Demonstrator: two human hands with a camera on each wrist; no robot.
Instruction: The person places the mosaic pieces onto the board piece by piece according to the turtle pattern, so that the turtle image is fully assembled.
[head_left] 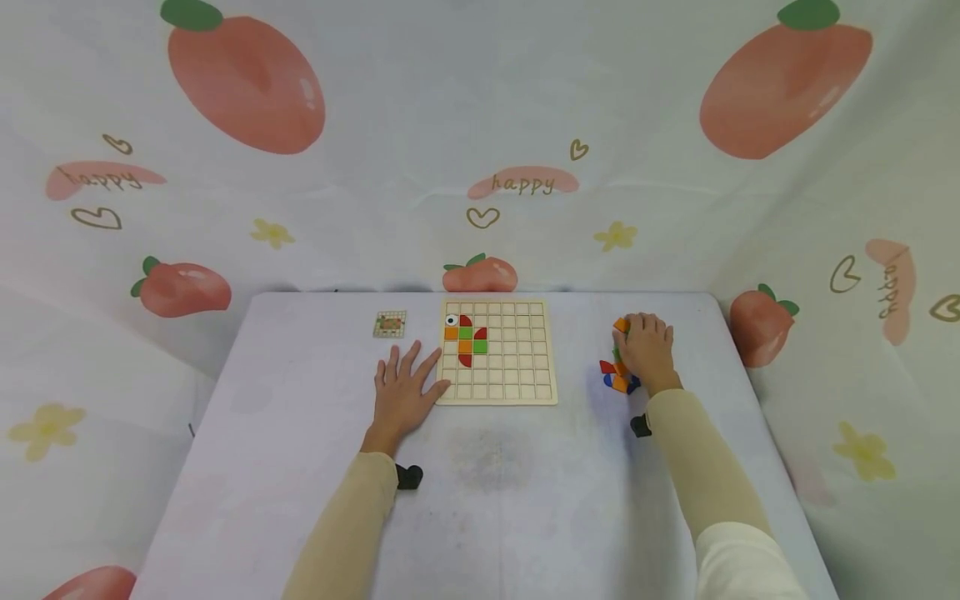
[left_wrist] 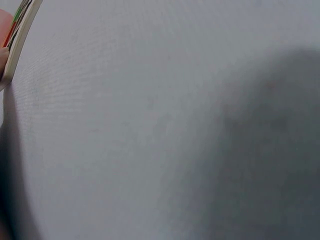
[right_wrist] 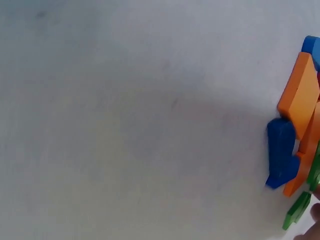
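Note:
A light wooden grid board [head_left: 517,375] lies flat on the table. At its upper left sit several coloured pieces: a white eye-marked one [head_left: 452,320], red quarter-rounds [head_left: 466,360], and orange and green squares [head_left: 480,347]. My left hand [head_left: 402,393] lies flat with fingers spread, its thumb and index finger at the board's left edge. My right hand [head_left: 648,348] is over a small pile of loose pieces; whether it pinches one is hidden. Orange [right_wrist: 299,95], dark blue [right_wrist: 281,152] and green [right_wrist: 297,210] pieces show in the right wrist view, with fingertips beside the green ones.
A small pattern card [head_left: 390,324] lies left of the board, beyond the left fingertips. The white table [head_left: 487,517] meets a fruit-printed cloth [head_left: 375,208] behind and at the sides. Dark wrist-camera mounts [head_left: 408,477] stick out beside the sleeves.

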